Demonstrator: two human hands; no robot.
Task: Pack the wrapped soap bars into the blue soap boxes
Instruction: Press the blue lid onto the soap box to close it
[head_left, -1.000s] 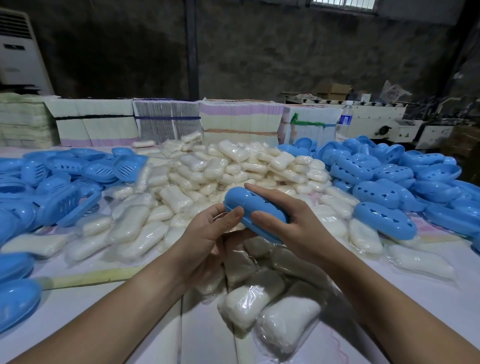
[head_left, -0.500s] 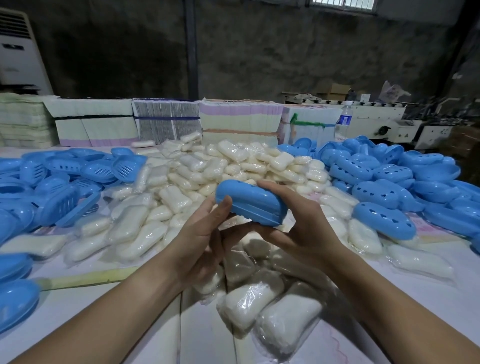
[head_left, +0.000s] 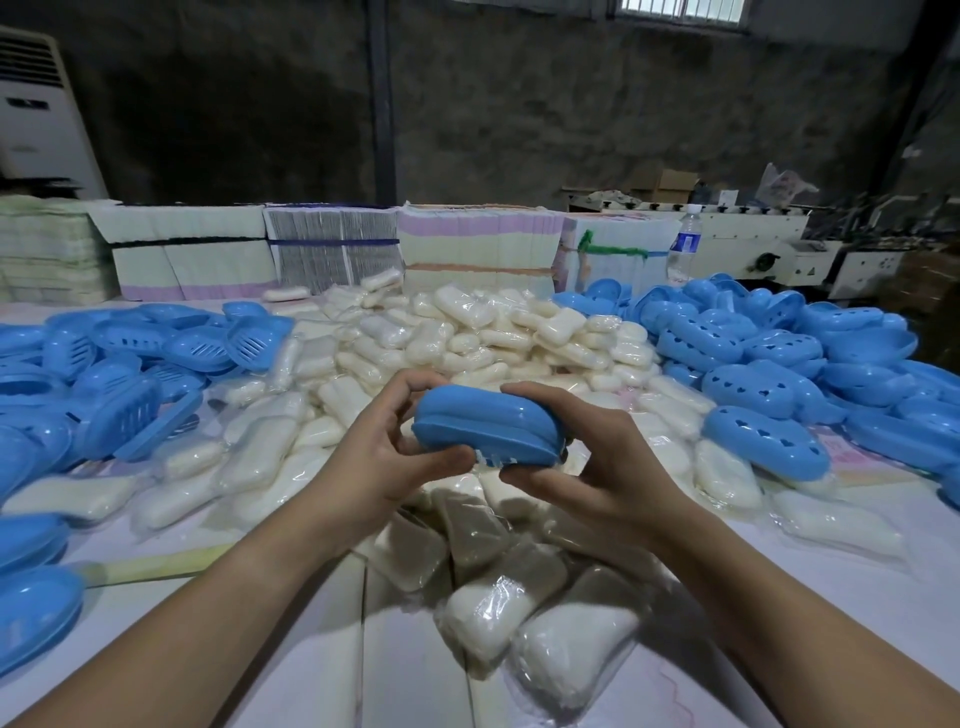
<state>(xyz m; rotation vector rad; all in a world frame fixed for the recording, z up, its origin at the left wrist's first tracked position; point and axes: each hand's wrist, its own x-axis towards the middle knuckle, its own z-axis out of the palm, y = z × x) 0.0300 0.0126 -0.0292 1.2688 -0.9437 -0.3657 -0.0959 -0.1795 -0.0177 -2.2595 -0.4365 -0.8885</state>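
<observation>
You hold one blue soap box (head_left: 488, 425) above the worktop (head_left: 291, 649), over the pile of wrapped soap bars (head_left: 467, 338). It looks light, stiff and smooth, likely slippery, so take it by the ends. Your left hand (head_left: 384, 457) and right hand (head_left: 587, 457) each pinch an end, thumbs beneath, fingers curled over, forearms converging.
</observation>
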